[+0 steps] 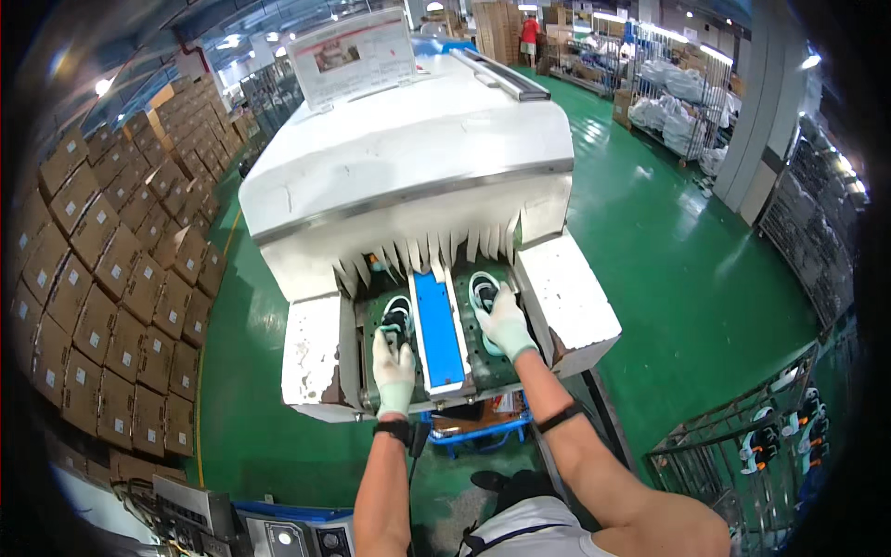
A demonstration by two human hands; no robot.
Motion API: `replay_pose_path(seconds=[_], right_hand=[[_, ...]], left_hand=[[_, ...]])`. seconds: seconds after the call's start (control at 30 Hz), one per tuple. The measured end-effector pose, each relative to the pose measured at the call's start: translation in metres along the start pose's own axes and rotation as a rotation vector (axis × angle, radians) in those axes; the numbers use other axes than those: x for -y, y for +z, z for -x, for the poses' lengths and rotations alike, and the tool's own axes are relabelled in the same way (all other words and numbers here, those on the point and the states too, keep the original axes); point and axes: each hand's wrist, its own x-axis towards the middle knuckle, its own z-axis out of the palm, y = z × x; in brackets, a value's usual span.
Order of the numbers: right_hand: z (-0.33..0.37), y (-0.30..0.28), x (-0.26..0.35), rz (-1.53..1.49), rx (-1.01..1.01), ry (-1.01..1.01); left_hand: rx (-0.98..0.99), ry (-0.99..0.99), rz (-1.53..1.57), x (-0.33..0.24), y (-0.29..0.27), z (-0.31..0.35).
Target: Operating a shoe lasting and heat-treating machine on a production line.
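Two dark and white shoes with mint-green trim lie on a dark green conveyor bed, one on each side of a blue strip point(434, 325) that runs down its middle. My left hand point(394, 373), in a pale glove, is at the near end of the left shoe point(397, 314). Its fingertips touch or nearly touch the shoe, with finger and thumb apart. My right hand point(504, 325), gloved too, grips the right shoe point(484, 289) and covers part of it. Both shoes lie just before the hanging flaps point(436, 253) of a white machine point(408, 190).
White side blocks point(569, 299) flank the bed. Below it stands a blue-framed cart point(478, 432). Stacked cartons point(102, 343) line the left side. A metal rack point(705, 464) holding shoes is at lower right. Far off, a person in red point(529, 37) stands near shelves.
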Motion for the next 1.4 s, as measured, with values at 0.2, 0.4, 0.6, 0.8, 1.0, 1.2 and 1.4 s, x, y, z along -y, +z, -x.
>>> replay_pose_path(seconds=[0.2, 0.4, 0.6, 0.8, 1.0, 1.2, 1.4], right_hand=[[0.045, 0.038, 0.025, -0.437, -0.249, -0.584], [0.206, 0.141, -0.039, -0.280, 1.049, -0.474], [0.327, 0.255, -0.135, 0.468, 1.439, -0.800], [0.389, 0.265, -0.125, 0.902, 1.346, -1.185], [0.409, 0.218, -0.106, 1.071, 1.229, -1.273], [0.348, 0.218, -0.115, 1.171, 1.244, -1.034], [0.339, 0.259, -0.110, 1.304, 1.303, -1.164]], left_hand=[[0.016, 0.013, -0.236, 0.001, -0.057, 0.075], [0.177, -0.713, -0.271, 0.045, -0.161, 0.354], [-0.612, -1.397, -0.526, -0.026, -0.250, 0.703], [-1.534, -1.401, -1.017, -0.095, -0.290, 0.903], [-1.768, -1.697, -0.799, -0.094, -0.355, 1.007], [-1.676, -1.852, -0.715, -0.054, -0.398, 1.091], [-1.762, -1.930, -1.029, -0.112, -0.411, 1.189]])
